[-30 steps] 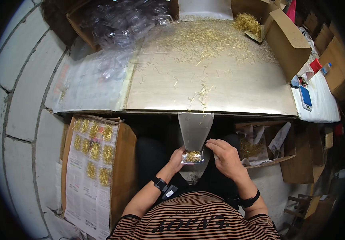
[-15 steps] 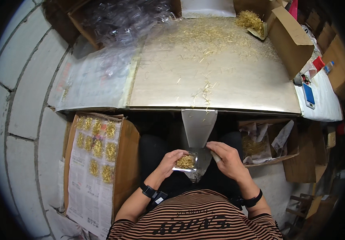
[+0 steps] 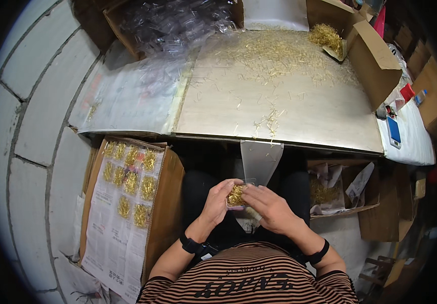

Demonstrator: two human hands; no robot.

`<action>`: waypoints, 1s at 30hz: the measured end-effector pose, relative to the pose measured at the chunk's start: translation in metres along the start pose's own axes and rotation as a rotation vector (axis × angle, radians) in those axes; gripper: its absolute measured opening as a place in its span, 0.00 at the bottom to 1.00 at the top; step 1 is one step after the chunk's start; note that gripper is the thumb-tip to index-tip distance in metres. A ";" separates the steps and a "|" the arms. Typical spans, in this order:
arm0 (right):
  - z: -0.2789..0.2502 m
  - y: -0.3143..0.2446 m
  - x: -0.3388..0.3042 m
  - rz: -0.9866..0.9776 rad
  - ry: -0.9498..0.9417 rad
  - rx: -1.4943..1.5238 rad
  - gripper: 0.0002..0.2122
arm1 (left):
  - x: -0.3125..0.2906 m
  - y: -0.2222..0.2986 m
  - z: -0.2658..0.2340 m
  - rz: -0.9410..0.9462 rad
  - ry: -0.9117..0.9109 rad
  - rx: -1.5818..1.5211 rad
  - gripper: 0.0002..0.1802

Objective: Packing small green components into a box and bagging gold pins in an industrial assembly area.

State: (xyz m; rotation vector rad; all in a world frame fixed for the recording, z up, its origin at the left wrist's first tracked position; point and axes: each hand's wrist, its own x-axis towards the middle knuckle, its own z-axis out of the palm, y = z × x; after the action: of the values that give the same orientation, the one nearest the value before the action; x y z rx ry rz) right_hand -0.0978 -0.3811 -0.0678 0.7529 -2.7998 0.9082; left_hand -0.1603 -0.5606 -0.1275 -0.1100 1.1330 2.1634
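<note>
My left hand (image 3: 215,203) is closed round a small clear plastic box (image 3: 235,206), held over my lap. Thin gold-coloured metal pins (image 3: 237,195) fill it in a tangled heap. My right hand (image 3: 270,206) lies against the box's right side, its fingers stretched out over the edge and touching the pins. Something pale shows under that hand; whether it is a covered thumb or a held thing I cannot tell. Just beyond the hands, a grey metal chute (image 3: 262,162) slopes down from the table's front edge.
Loose pins lie over the metal-topped table (image 3: 279,119), with a pin heap (image 3: 326,39) at the back right. Clear plastic boxes (image 3: 178,30) pile up at the back left. Filled boxes (image 3: 147,187) stand on a paper-covered carton at left. A lined carton (image 3: 345,197) sits at right.
My right hand has moved left from beside the chute onto the box of pins. The left hand still holds the box, now a little higher. The whole view has shifted slightly.
</note>
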 end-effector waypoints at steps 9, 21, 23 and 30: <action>-0.003 0.001 0.001 0.039 0.006 -0.118 0.18 | 0.000 0.006 0.004 0.006 0.000 0.025 0.17; -0.002 0.020 -0.005 0.397 0.370 0.474 0.12 | -0.006 0.021 -0.005 0.057 -0.126 -0.087 0.23; 0.005 0.021 0.006 0.584 0.384 0.739 0.09 | -0.005 0.017 -0.003 0.047 -0.130 -0.066 0.23; 0.021 0.023 0.018 0.663 0.121 0.511 0.07 | -0.007 0.004 -0.008 -0.025 -0.127 -0.009 0.22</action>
State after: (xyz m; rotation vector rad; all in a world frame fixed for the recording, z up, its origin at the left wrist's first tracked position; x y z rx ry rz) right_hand -0.1241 -0.3847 -0.0929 -0.2445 -2.7433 1.7327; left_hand -0.1592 -0.5720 -0.1273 0.0086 1.0440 2.1220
